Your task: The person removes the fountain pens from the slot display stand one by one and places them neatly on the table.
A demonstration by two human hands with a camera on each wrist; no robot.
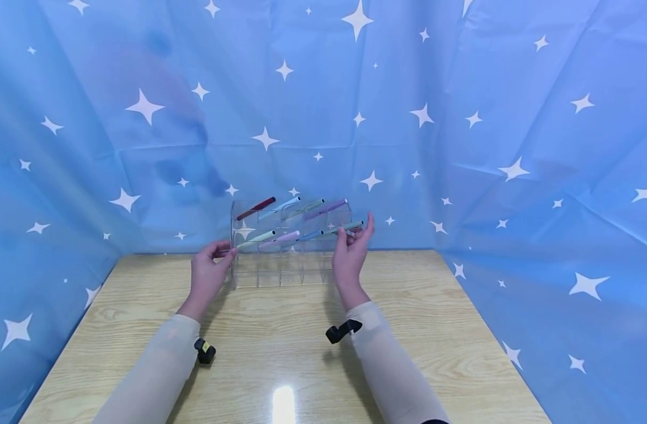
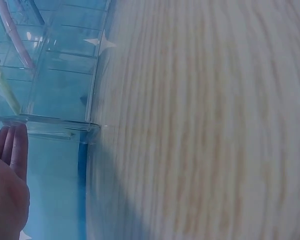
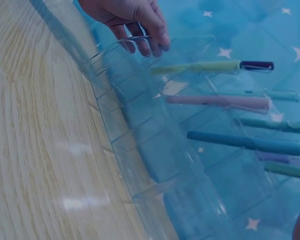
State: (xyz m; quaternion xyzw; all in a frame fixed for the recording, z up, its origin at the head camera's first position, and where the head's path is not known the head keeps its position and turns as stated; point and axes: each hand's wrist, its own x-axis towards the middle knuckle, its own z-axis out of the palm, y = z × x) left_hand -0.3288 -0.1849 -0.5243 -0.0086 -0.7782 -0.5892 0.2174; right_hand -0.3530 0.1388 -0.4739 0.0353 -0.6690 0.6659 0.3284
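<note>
A clear stepped pen rack [image 1: 270, 278] stands at the back of the table. My left hand [image 1: 209, 271] grips its left end, thumb in front; in the right wrist view the left fingers curl over the side panel. My right hand [image 1: 351, 259], at the rack's right end, holds a green pen [image 1: 353, 225] between thumb and fingers, its other end over the lower row. Beside it slant a blue pen [image 1: 311, 235], a lilac pen [image 1: 281, 239] and a light green pen [image 1: 258, 238]. Most of the right hand lies outside the right wrist view.
On the upper row rest a dark red pen [image 1: 256, 208], a light blue pen [image 1: 281, 207], another green pen [image 1: 306, 208] and a purple pen [image 1: 326, 209]. Behind the wooden table [image 1: 270, 347] hangs a blue star-patterned cloth [image 1: 313, 106], close to the rack's back.
</note>
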